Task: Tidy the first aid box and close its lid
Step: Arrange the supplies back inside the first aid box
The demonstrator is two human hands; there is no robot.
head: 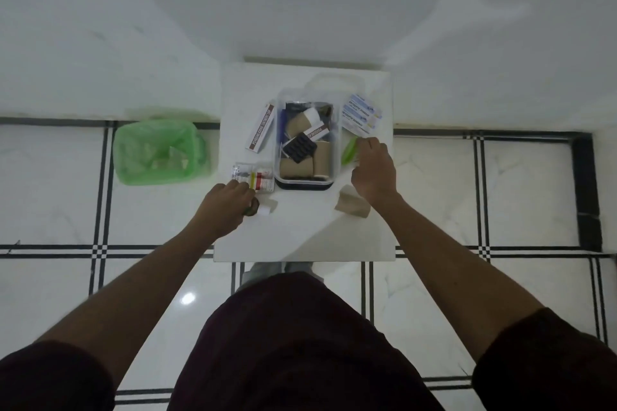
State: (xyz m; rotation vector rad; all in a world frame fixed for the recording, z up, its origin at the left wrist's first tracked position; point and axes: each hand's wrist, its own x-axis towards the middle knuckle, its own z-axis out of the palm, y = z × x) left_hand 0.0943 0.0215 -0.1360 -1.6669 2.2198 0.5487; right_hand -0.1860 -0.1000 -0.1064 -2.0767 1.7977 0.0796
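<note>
The clear first aid box (336, 143) stands open in the middle of a small white table (300, 243), holding tan bandage rolls, a black blister pack and a small carton. Its clear lid (329, 85) lies behind it. My right hand (374, 170) is beside the box's right wall, fingers closed on a small green item (349, 150). My left hand (227, 207) rests at the box's near left, fingertips on a blister strip (253, 177); a small dark bottle (253, 209) lies under it. An ointment carton (262, 128) lies left of the box, antiseptic packets (362, 113) right.
A green bin (157, 152) with a liner stands on the tiled floor left of the table. A tan bandage roll (350, 205) lies on the table near my right wrist. A white wall rises behind the table.
</note>
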